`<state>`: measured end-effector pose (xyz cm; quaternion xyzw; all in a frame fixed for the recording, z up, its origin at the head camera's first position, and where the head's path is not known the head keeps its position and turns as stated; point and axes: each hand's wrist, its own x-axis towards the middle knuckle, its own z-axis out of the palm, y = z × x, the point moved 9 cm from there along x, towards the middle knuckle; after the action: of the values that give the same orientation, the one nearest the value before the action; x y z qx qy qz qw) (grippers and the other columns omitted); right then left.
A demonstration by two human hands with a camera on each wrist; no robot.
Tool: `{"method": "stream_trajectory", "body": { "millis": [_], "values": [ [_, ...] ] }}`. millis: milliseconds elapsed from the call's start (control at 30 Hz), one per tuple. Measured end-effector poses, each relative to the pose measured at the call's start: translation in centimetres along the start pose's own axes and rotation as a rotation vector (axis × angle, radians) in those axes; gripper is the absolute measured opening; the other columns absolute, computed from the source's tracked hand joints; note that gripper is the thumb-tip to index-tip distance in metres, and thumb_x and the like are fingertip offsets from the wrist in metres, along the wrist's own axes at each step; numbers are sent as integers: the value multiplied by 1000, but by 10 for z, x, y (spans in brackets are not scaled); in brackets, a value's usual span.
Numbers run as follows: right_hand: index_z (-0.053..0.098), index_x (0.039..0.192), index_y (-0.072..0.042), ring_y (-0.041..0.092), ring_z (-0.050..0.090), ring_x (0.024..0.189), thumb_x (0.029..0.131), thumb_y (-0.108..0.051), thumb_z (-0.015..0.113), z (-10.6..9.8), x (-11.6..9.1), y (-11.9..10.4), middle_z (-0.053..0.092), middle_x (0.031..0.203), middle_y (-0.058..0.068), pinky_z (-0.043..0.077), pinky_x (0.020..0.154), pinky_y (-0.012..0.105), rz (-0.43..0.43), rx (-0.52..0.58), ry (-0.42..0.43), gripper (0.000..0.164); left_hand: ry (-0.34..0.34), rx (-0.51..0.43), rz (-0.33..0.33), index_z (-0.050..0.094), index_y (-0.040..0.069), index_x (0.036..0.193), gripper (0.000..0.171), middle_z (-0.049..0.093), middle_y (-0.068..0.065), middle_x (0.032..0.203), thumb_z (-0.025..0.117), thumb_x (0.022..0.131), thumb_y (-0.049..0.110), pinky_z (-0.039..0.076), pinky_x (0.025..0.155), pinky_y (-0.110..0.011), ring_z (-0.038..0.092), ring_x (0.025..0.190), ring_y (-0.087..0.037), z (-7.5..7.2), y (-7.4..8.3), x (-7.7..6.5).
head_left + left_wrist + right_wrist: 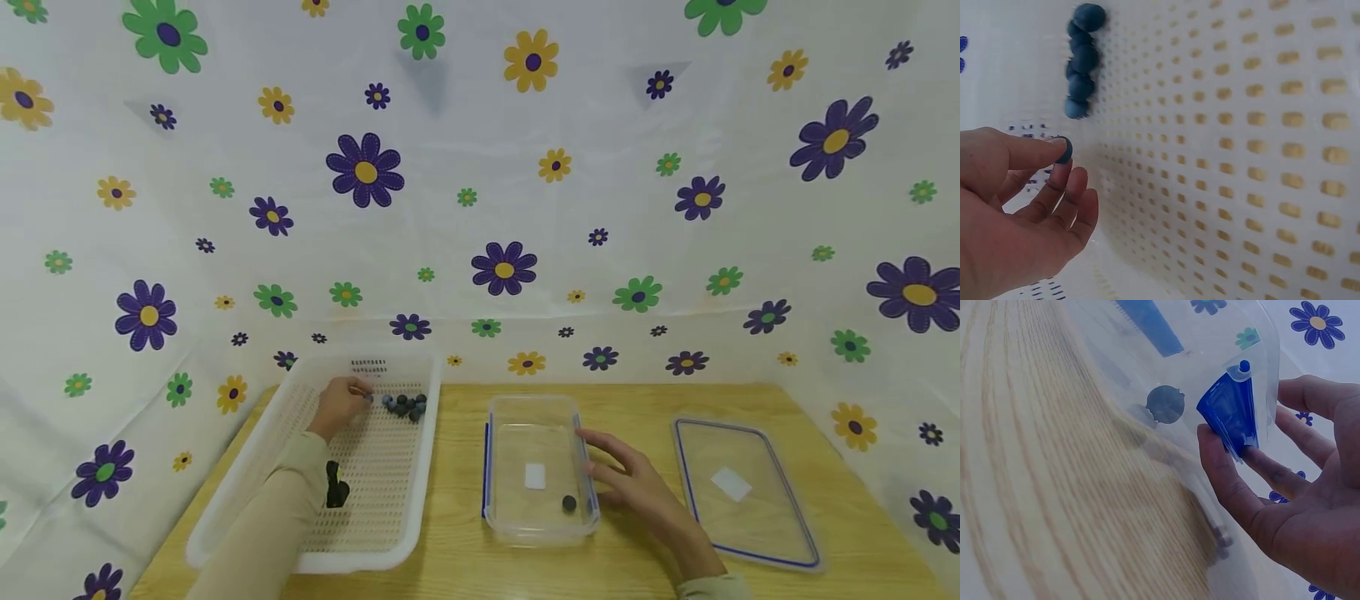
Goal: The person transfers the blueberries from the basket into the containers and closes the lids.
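With fingers of left hand [340, 408], pinches a berry [1066, 152], lower left; with right hand [641, 490] spread, touches box [538, 528]. Likely picking; calls for gentle lifting.

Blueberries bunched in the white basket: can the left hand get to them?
Probably yes: the left hand is inside the white basket, near the bunched blueberries, with nothing seeming to block it. But its fingers are pinching another blueberry.

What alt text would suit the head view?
A left hand pinches a blueberry inside a white perforated basket, near more berries. The right hand touches a clear container with a dark berry inside; a blue-rimmed lid lies farther right on the wood-grain table.
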<state>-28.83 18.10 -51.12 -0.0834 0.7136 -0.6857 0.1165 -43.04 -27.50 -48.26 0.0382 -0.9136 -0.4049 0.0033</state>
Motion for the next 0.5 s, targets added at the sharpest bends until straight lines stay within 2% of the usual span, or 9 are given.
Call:
{"method": "stream_trajectory", "body": {
  "millis": [100,200,333,500],
  "values": [
    [42,156,-11,51,39,141,104,-22,62,-5,-2,0,26,165,16,57,92,50,3,13,9,57,-8,-33,23,71,-4,110,20,64,-28,117,69,91,2,55,77,-46,60,106,-44,-1,16,-3],
    [40,157,-12,52,36,142,105,-22,60,-6,-3,0,25,165,16,57,92,50,0,17,-1,57,-12,-53,45,70,-3,110,19,65,-26,114,68,92,2,55,78,-44,61,103,-40,-5,33,-8],
    [41,157,-14,52,36,142,105,-22,60,-4,-1,0,26,165,14,56,94,51,-6,28,-17,56,-37,-108,80,66,-7,120,26,65,-25,117,66,95,1,56,89,-49,63,105,-37,-11,50,-15],
    [40,157,-11,52,35,142,106,-21,59,0,-1,0,25,166,17,56,94,51,-20,25,-35,56,-58,-168,107,66,-7,122,26,64,-22,118,66,97,1,56,93,-46,64,104,-32,-10,69,-25]
  ]
}}
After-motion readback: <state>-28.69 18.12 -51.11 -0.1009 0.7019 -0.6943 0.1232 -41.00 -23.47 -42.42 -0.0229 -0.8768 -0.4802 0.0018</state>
